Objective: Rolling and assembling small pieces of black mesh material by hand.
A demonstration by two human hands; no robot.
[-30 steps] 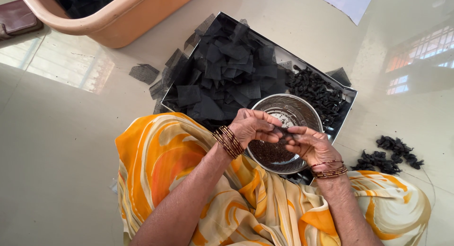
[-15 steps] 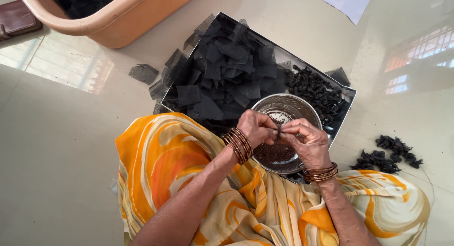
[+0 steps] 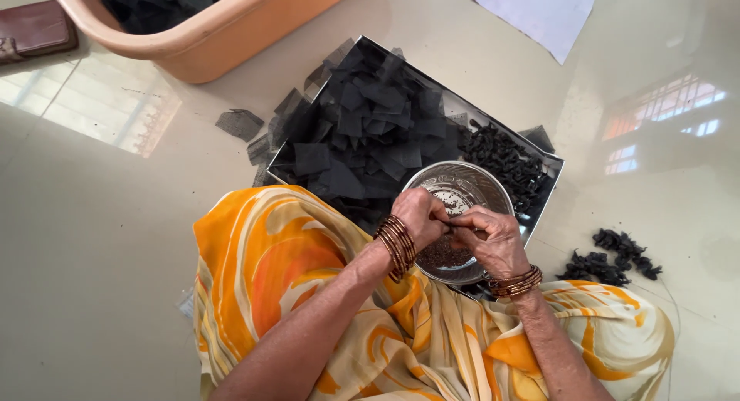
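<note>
Black mesh squares [image 3: 362, 131] are lying heaped on one steel tray [image 3: 551, 170]. The left hand [image 3: 420, 216] and right hand [image 3: 489, 239] are meeting over one steel bowl [image 3: 462, 189], fingers pinching shut on something tiny, too hidden to name; probably light and limp, best nipped by its edge. One dark finished pile [image 3: 613, 258] is sitting on the floor.

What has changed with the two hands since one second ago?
The left hand and right hand have drawn closer over the steel bowl, fingertips now pinched together on something small. The tray, the black squares and the small dark pile on the floor stayed as they were.
</note>
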